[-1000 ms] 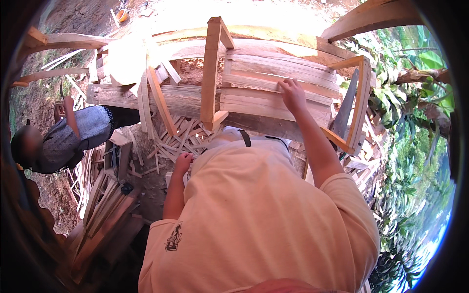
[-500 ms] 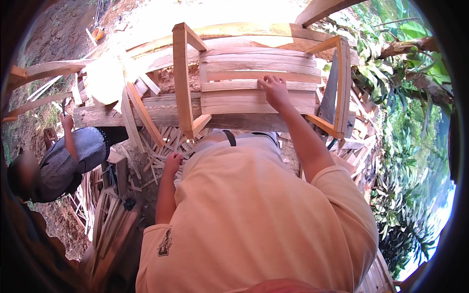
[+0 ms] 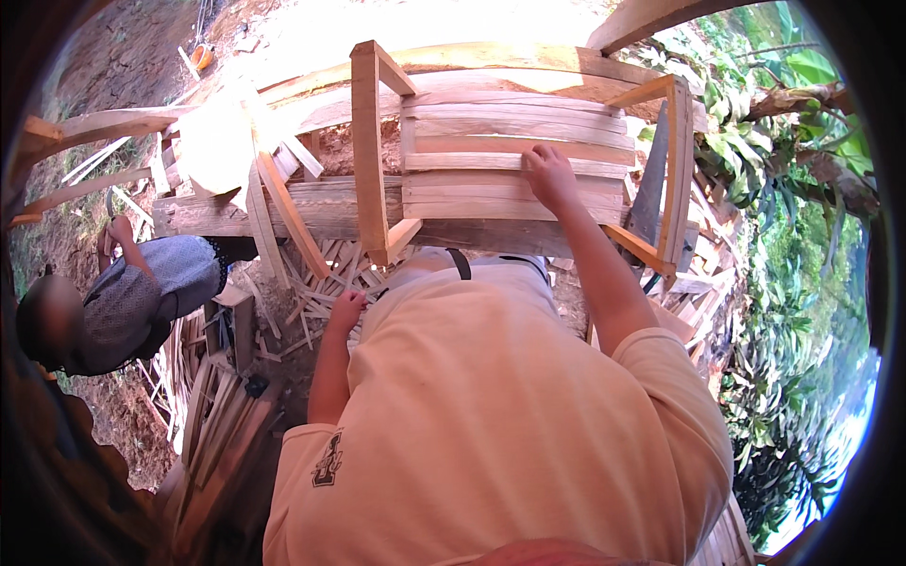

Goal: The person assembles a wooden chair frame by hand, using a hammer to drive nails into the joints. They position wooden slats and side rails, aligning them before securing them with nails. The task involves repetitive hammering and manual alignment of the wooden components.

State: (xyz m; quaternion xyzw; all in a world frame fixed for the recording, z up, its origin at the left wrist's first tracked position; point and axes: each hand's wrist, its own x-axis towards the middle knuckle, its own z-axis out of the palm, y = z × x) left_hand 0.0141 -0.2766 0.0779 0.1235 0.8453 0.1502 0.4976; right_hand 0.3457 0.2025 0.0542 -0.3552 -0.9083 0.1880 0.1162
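Observation:
In front of me, a wooden crate frame (image 3: 370, 160) lies across a bench beam, with light slats (image 3: 514, 203) side by side between its two upright ends. My right hand (image 3: 549, 175) reaches over the crate, its fingers bent around a narrow wooden slat (image 3: 462, 162) lying on the others. A gap shows just beyond that slat. Down by my left thigh hangs my left hand (image 3: 349, 307), with the fingers curled closed. Whether anything is inside it is hidden.
A handsaw (image 3: 648, 184) leans inside the crate's right end. Wood offcuts (image 3: 326, 274) litter the ground below the bench beam (image 3: 321, 209). At left, a co-worker (image 3: 156, 288) sits bent over a long tool. Stacked boards (image 3: 222, 424) stand at lower left; leafy plants (image 3: 783, 330) grow at right.
The whole view has shifted slightly, so the crate appears farther right. My right fingers have drawn closer together on the slat. The co-worker's hands have moved a little.

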